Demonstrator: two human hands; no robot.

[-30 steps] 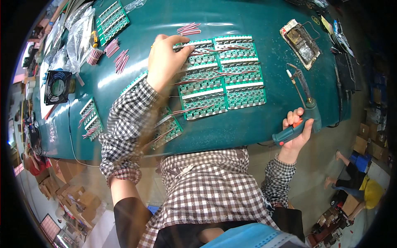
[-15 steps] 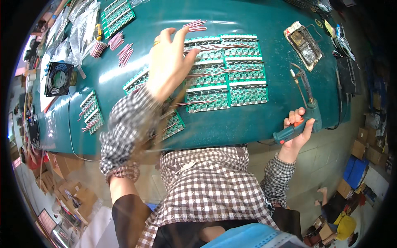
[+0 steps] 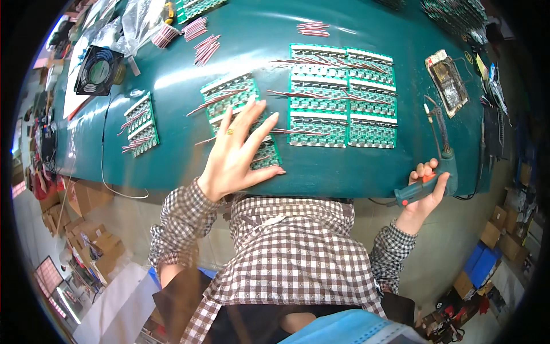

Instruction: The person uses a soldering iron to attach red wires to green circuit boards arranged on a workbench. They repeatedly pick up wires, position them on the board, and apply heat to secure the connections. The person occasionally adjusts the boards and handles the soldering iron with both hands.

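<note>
My left hand [image 3: 238, 150] is spread over a long green circuit board [image 3: 229, 92] that lies tilted near the table's front edge. Its fingers are apart and grip nothing; part of the board is hidden beneath them. Red and white wires trail from this board. In my right hand [image 3: 427, 186] is a green pistol-shaped soldering gun [image 3: 448, 166] with a red trigger, its tip pointing up and away. Between the hands lies a panel of green circuit boards [image 3: 318, 120] in two columns, with wires [image 3: 326, 96] across several rows.
A smaller wired board [image 3: 141, 126] and a black fan [image 3: 98, 71] are at left. Wire bundles [image 3: 313, 28] lie at the back, others [image 3: 206, 50] further left. A solder tray [image 3: 447, 83] sits beyond the soldering gun. A stack of boards [image 3: 455, 17] is at far right.
My left hand has come back toward me, from over the panel's left edge to the tilted board. My right hand still holds the soldering gun. The whole view has shifted.
</note>
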